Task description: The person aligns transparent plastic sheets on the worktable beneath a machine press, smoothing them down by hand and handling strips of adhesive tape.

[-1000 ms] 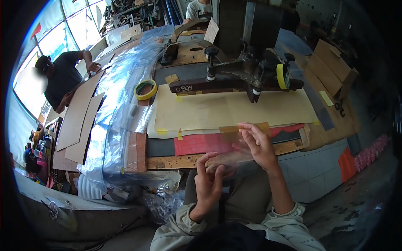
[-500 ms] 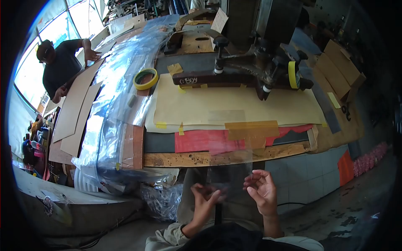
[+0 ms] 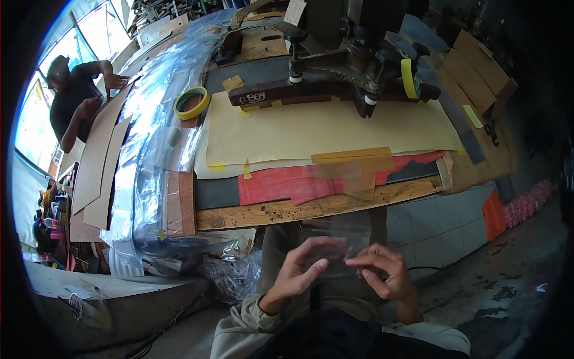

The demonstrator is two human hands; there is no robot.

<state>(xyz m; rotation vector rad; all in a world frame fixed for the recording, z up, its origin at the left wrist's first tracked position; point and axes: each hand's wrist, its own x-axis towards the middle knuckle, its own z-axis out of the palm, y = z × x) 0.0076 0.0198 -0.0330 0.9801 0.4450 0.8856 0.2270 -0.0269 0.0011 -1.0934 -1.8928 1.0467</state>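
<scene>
A clear plastic sheet, see-through and hard to outline, hangs between my hands in front of the bench edge. My right hand has its fingertips drawn together at the sheet's near edge. Opposite it, my left hand lies against the plastic, its thumb apart from the bent fingers. Whether the sheet is a single layer or a bag cannot be made out. Beyond my hands, the bench's wooden edge runs below a red strip and brown tape.
Pale yellow sheets lie under a dark clamp bar. Yellow tape rolls rest on plastic and hang at the clamp. A person works at cardboard sheets on the left. An opened carton stands right.
My hands have come closer together, and the right fingers have closed toward the plastic. The sheet has dropped from in front of the bench edge toward my lap. The view has shifted slightly.
</scene>
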